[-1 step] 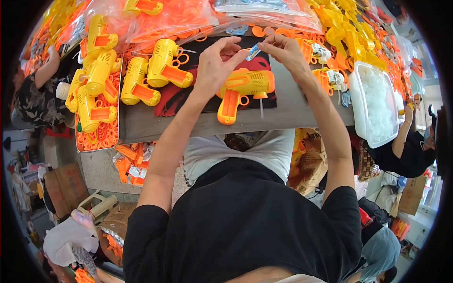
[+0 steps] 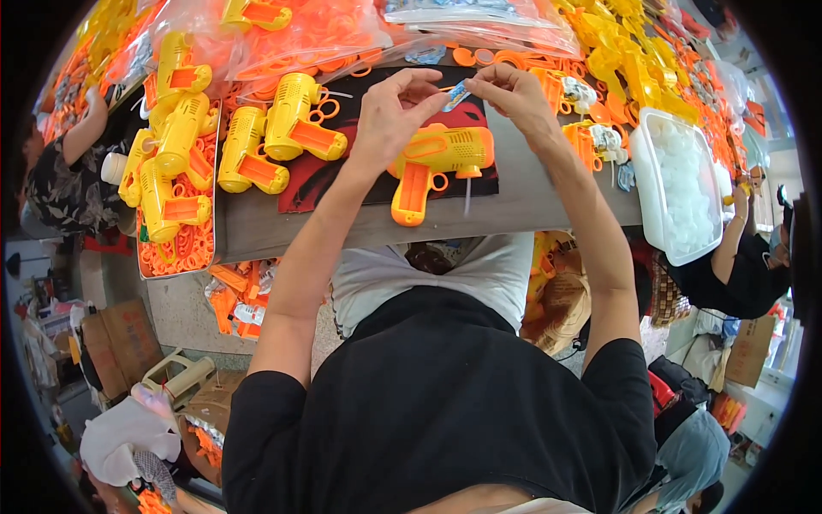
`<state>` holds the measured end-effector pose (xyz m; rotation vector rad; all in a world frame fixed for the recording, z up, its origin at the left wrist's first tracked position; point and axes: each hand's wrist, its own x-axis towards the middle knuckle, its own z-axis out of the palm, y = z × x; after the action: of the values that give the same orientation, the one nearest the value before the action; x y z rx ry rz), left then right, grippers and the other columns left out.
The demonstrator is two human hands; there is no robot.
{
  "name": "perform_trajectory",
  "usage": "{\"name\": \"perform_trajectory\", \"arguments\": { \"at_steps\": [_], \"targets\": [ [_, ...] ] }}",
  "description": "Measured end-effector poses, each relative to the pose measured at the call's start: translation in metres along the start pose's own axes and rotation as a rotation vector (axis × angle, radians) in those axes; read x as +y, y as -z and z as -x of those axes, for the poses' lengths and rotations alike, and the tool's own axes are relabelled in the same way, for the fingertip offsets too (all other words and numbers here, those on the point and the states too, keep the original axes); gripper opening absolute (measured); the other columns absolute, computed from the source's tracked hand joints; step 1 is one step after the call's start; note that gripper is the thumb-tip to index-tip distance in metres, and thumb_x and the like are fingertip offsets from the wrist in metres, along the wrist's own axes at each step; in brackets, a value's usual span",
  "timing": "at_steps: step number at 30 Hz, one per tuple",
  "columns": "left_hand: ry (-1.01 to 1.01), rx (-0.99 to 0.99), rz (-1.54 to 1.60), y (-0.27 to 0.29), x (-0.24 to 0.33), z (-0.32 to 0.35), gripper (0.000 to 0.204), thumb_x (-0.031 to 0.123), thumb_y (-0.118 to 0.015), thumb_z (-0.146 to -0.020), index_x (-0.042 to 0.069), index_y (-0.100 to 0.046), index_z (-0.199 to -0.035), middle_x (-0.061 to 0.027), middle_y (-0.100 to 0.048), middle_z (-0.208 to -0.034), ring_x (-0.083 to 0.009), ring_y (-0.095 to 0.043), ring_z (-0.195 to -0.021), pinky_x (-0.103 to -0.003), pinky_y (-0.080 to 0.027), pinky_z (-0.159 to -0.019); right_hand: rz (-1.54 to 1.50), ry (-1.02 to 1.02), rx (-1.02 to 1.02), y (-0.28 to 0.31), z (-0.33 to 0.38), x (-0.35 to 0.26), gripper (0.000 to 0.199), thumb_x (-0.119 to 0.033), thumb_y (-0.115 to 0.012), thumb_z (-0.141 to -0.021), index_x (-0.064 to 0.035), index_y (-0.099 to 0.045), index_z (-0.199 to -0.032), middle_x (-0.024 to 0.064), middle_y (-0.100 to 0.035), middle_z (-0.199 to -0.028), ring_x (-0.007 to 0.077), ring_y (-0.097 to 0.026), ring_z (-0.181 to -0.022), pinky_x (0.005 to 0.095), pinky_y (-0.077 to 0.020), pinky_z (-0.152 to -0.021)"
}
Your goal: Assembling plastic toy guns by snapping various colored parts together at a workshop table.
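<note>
Pinches blue sticker (image 2: 456,96) in right grip (image 2: 519,101), holds left grip (image 2: 390,118) parted just beside it, near yellow toy (image 2: 458,152) on mat (image 2: 300,194)

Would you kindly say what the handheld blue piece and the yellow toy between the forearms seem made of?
Blue piece: probably thin printed paper or film, from its flat, patterned face; gloss unclear.
Yellow toy: likely hard moulded plastic, semi-glossy, with highlights and regular slots.

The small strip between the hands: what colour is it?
The strip is mostly blue, seen best in the head view.
</note>
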<state>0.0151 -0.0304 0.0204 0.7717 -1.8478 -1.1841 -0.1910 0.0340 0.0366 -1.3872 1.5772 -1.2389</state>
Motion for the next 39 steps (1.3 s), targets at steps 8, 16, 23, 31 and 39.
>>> {"name": "perform_trajectory", "arguments": {
  "at_steps": [8, 16, 23, 31, 39],
  "targets": [
    [0.113, -0.161, 0.832, -0.014, 0.014, -0.001, 0.033, 0.007, -0.066, -0.091, 0.004, -0.063, -0.124, -0.0036, -0.067, -0.103, -0.0086, -0.063, -0.09, -0.024, -0.05, -0.088, -0.936, -0.486, -0.076, -0.011, 0.039, -0.028, 0.014, -0.017, -0.069, -0.09, -0.005, -0.067, -0.096, -0.0025, -0.06, -0.076, 0.0043, -0.054, -0.067, 0.0206, -0.0413, -0.058],
    [-0.378, -0.145, -0.595, 0.034, 0.011, 0.041, 0.029, 0.011, -0.072, -0.084, 0.006, -0.068, -0.112, -0.0055, -0.068, -0.106, -0.0204, -0.06, -0.099, -0.033, -0.046, -0.093, 0.097, 0.04, 0.085, 0.006, 0.056, 0.019, 0.025, -0.029, -0.074, -0.083, -0.0055, -0.069, -0.087, 0.0043, -0.055, -0.113, 0.0102, -0.052, -0.094, 0.0253, -0.0394, -0.082],
    [-0.311, -0.149, -0.607, 0.024, -0.004, 0.054, 0.023, 0.015, -0.075, -0.08, 0.007, -0.071, -0.101, -0.0048, -0.066, -0.101, -0.0229, -0.059, -0.097, -0.034, -0.045, -0.087, 0.163, -0.013, 0.142, 0.004, 0.065, 0.032, 0.027, -0.033, -0.076, -0.077, -0.007, -0.069, -0.081, 0.0099, -0.046, -0.136, 0.0265, -0.041, -0.13, 0.0446, -0.0278, -0.109],
    [-0.28, -0.104, -0.508, 0.024, -0.01, 0.056, 0.021, 0.019, -0.077, -0.078, 0.011, -0.072, -0.097, 0.0, -0.066, -0.098, -0.0217, -0.058, -0.093, -0.036, -0.046, -0.084, 0.361, 0.094, 0.066, -0.026, 0.056, 0.026, 0.03, -0.034, -0.077, -0.076, -0.0051, -0.071, -0.082, 0.0121, -0.049, -0.136, 0.0301, -0.037, -0.129, 0.0447, -0.0311, -0.107],
    [-0.144, -0.066, -0.352, 0.021, -0.019, 0.064, 0.025, 0.012, -0.076, -0.081, 0.01, -0.073, -0.107, -0.0048, -0.065, -0.11, -0.0196, -0.057, -0.108, -0.032, -0.044, -0.097, 0.446, 0.095, 0.018, -0.038, 0.054, 0.023, 0.033, -0.036, -0.079, -0.077, -0.0063, -0.071, -0.088, 0.0132, -0.05, -0.136, 0.0303, -0.04, -0.128, 0.0421, -0.0367, -0.103]
  ]
}}
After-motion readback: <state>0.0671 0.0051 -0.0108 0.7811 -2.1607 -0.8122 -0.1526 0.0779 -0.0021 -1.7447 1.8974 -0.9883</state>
